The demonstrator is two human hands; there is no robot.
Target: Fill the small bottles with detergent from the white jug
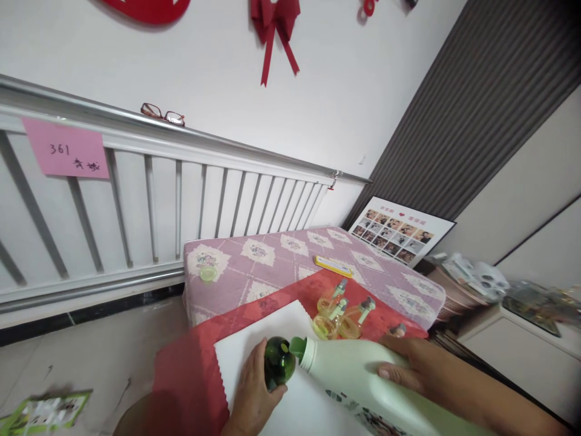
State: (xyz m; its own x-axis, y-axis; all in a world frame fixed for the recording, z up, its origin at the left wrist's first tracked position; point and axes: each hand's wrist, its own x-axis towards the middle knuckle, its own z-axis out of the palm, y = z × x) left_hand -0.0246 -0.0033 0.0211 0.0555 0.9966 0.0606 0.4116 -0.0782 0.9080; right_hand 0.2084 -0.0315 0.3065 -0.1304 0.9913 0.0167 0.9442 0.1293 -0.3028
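Observation:
My left hand (253,387) is wrapped round a small, rounded, dark green bottle (281,366) low over a white sheet (295,315) with a scalloped edge. My right hand (411,366) grips a large pale green detergent jug (349,369) that lies tilted on its side. The jug's green pouring spout (298,347) is right at the mouth of the small bottle; whether liquid is flowing I cannot make out. Behind the jug stand several clear pump bottles (349,325) with yellowish liquid and green-grey pump heads.
A red cloth (200,345) lies over the purple patterned tablecloth (236,272). A pale green round lid (208,273) and a yellow-edged box (333,266) rest there. The white radiator (158,200) runs behind, with glasses (162,114) above. A photo board (399,227) leans at right.

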